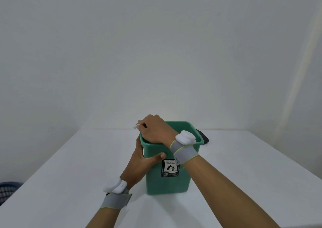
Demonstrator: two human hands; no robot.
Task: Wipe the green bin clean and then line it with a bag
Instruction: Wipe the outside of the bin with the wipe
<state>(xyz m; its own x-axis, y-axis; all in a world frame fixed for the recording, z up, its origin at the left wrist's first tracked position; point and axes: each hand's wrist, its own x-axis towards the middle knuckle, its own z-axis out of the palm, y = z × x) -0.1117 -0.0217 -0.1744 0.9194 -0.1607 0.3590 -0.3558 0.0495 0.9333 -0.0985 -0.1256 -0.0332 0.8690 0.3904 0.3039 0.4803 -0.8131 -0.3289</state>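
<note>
The green bin [167, 180] stands upright on the white table [69, 166], with a black-and-white litter sticker [169, 168] on its near face. My left hand [142, 159] grips the bin's left wall, thumb across the front. My right hand [154, 129] rests over the bin's far-left rim, closed on a small white wipe [136, 125] that peeks out past my fingers. Both wrists carry grey bands with white pads. The bin's inside is mostly hidden by my right hand.
A flat black object [203, 137], perhaps a folded bag, lies on the table just behind the bin's right side. A dark blue basket [8, 191] shows at the far left below the table edge. White walls stand behind.
</note>
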